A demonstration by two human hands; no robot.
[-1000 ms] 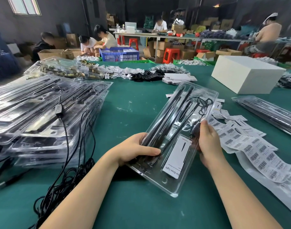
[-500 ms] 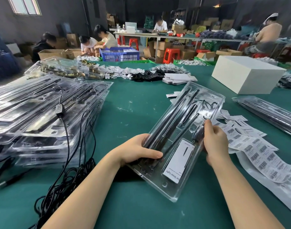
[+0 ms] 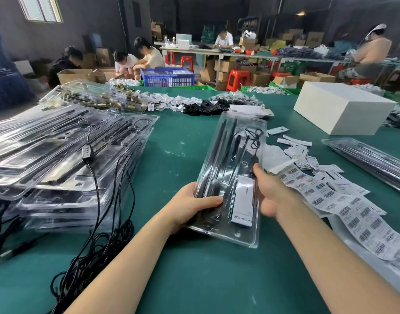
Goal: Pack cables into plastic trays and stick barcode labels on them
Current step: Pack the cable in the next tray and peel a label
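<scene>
1. you are swinging the plastic tray (image 3: 234, 177) from its slant to point straight away, above the desk (image 3: 176, 159).
2. left hand (image 3: 192, 207) grip clamps its near-left edge; right hand (image 3: 268, 193) pinches the right edge.
3. cable (image 3: 254, 141) is seated; barcode labels (image 3: 330, 196) are waiting beside it.

Both hands hold a clear plastic tray (image 3: 234, 168) above the green table (image 3: 183, 141). The left hand (image 3: 190, 207) grips its left edge; the right hand (image 3: 270, 196) grips its right edge.

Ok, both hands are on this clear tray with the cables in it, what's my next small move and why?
Probably set the clear plastic tray flat on the green table. Both the left hand and right hand hold it, so neither is free to reach the white barcode label strip beside it.
</scene>
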